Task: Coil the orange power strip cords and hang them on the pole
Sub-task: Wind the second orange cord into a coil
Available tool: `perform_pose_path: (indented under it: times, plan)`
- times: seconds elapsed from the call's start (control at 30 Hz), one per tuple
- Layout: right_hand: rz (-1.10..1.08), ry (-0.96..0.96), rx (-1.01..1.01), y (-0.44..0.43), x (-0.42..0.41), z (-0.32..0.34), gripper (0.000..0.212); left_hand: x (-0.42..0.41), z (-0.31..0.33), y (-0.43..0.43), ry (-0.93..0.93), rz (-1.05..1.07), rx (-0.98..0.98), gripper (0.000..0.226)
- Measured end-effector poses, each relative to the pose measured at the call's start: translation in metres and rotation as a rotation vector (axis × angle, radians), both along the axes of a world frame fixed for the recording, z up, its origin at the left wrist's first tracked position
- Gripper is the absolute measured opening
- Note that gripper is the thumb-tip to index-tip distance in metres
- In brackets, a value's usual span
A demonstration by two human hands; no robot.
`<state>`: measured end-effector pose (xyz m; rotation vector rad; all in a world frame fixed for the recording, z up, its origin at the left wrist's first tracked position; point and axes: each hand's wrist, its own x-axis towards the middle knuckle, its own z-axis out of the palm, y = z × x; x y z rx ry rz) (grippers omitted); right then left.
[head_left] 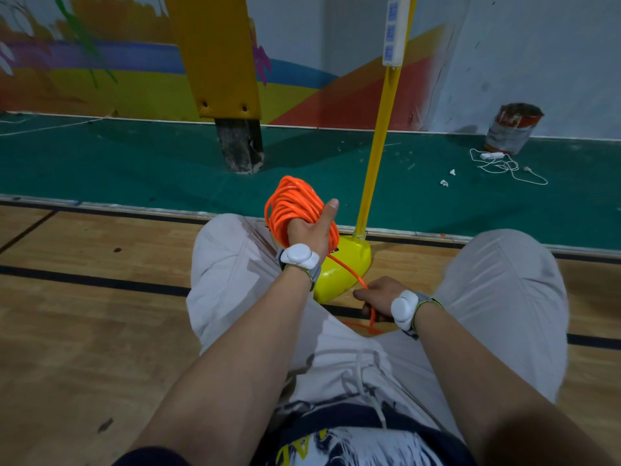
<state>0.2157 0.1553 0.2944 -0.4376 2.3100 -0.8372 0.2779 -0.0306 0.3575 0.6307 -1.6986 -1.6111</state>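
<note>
Gym floor (84, 297), our left hand (311, 228) gripping the orange coil (289, 200), our right hand (378, 295) pinching its loose strand (349, 271)

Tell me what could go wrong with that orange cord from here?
1. The coil looks bulky for the left hand alone; loops might slip off and unravel.
2. The loose strand running to the right hand crosses the yellow base; it could snag there, and a hard tug might rock the pole.
</note>
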Motion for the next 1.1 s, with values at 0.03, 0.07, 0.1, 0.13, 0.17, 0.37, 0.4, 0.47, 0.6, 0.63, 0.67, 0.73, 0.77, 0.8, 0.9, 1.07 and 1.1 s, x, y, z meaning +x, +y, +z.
perform_pose_path:
  times: [0.03, 0.07, 0.1, 0.13, 0.17, 0.37, 0.4, 0.47, 0.6, 0.63, 0.67, 0.73, 0.77, 0.8, 0.9, 1.07, 1.1]
  plan:
    - [0.031, 0.004, 0.039, 0.0, -0.001, 0.0, 0.039, 0.0, 0.0, 0.0, -0.001, 0.009, 0.004, 0.067]
    - [0.058, 0.013, 0.073, -0.001, -0.001, 0.001, 0.038, -0.001, 0.0, 0.0, -0.002, 0.016, 0.008, 0.067]
    - [0.066, 0.006, 0.084, -0.002, -0.001, 0.001, 0.037, -0.001, 0.001, 0.0, -0.003, 0.022, 0.007, 0.067]
    - [0.068, -0.009, 0.07, -0.002, 0.0, 0.002, 0.034, -0.001, 0.002, 0.001, -0.006, 0.028, 0.004, 0.067]
    - [0.067, -0.033, 0.057, -0.001, 0.0, 0.002, 0.032, -0.001, 0.002, 0.001, -0.009, 0.033, 0.0, 0.066]
    - [0.081, 0.029, 0.087, -0.001, -0.001, 0.0, 0.037, -0.003, 0.001, 0.0, -0.026, 0.05, -0.014, 0.07]
    - [0.091, 0.058, 0.103, -0.002, -0.001, 0.001, 0.038, -0.004, 0.0, 0.0, -0.032, 0.054, -0.021, 0.07]
    - [0.1, 0.112, 0.143, -0.002, -0.001, 0.003, 0.041, -0.004, -0.001, -0.001, -0.05, 0.055, -0.038, 0.071]
    - [0.073, 0.205, 0.13, 0.001, -0.004, 0.005, 0.04, -0.002, -0.005, -0.001, -0.085, 0.0, -0.091, 0.072]
    - [0.064, 0.25, 0.118, 0.002, -0.005, 0.007, 0.04, -0.002, -0.006, -0.001, -0.092, -0.012, -0.1, 0.073]
    - [0.058, 0.305, 0.1, 0.003, -0.005, 0.008, 0.042, -0.002, -0.007, -0.001, -0.101, -0.021, -0.111, 0.073]
    - [0.054, 0.432, 0.067, 0.004, -0.004, 0.013, 0.043, -0.003, -0.008, 0.001, -0.122, -0.042, -0.134, 0.072]
    - [0.055, 0.487, 0.049, 0.004, -0.002, 0.017, 0.044, -0.002, -0.009, 0.002, -0.131, -0.051, -0.144, 0.072]
    - [0.059, 0.537, 0.031, 0.004, 0.0, 0.02, 0.044, -0.002, -0.009, 0.002, -0.14, -0.055, -0.151, 0.072]
    - [0.054, 0.659, -0.067, 0.004, 0.006, 0.028, 0.042, -0.002, -0.009, 0.002, -0.163, -0.071, -0.157, 0.072]
    - [0.133, 0.771, -0.325, 0.002, 0.018, 0.039, 0.015, -0.004, -0.015, 0.002, -0.2, -0.113, -0.153, 0.073]
    - [0.144, 0.796, -0.356, 0.002, 0.019, 0.041, 0.011, -0.005, -0.015, 0.002, -0.203, -0.117, -0.151, 0.073]
